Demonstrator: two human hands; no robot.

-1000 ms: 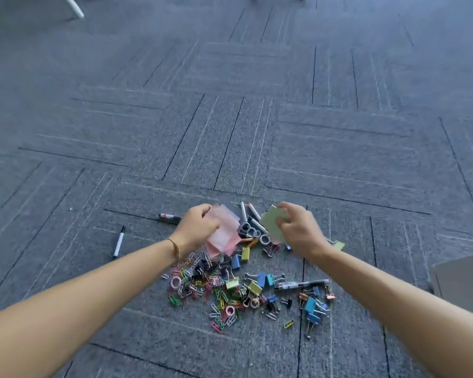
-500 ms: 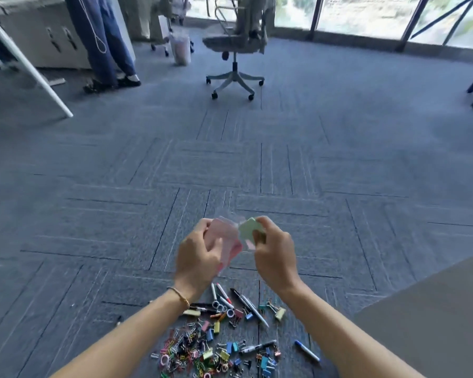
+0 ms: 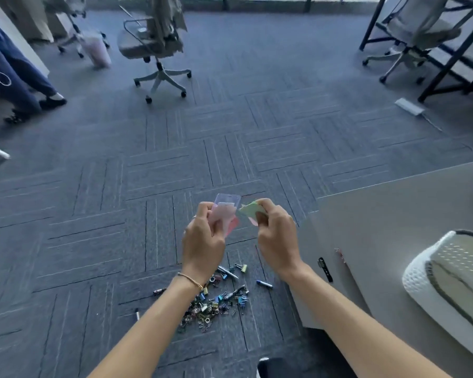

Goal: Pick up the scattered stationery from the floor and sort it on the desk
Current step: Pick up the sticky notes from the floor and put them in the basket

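Fingers (image 3: 204, 214) of the left hand (image 3: 202, 241) are clamped on a sheaf of pink notes (image 3: 224, 216), with a clear, paler sheet at the back whose top edge stands above the rest. The right hand (image 3: 277, 241) pinches a pale green note (image 3: 250, 210) between thumb and forefinger; a scrap of pink shows under it, too small to make out. Both hands are raised above the carpet floor (image 3: 148, 173), near each other but apart. A thin bracelet (image 3: 190, 279) circles the left wrist.

Below the wrists lies the heap of clips (image 3: 216, 304) in many colours, partly hidden by the left forearm; single pieces blur together. Pens lie around it: a blue-capped marker (image 3: 264, 284) to the right, a silver pen (image 3: 228, 272) at the top of the heap, a short one (image 3: 137, 313) to the left. The grey desk (image 3: 393, 214) fills the right side, cut off by the frame edge, with a black clip (image 3: 325, 268) near its left edge and a white mesh cushion (image 3: 448, 290) only partly in view. An office chair (image 3: 159, 50) stands far back, blurred.
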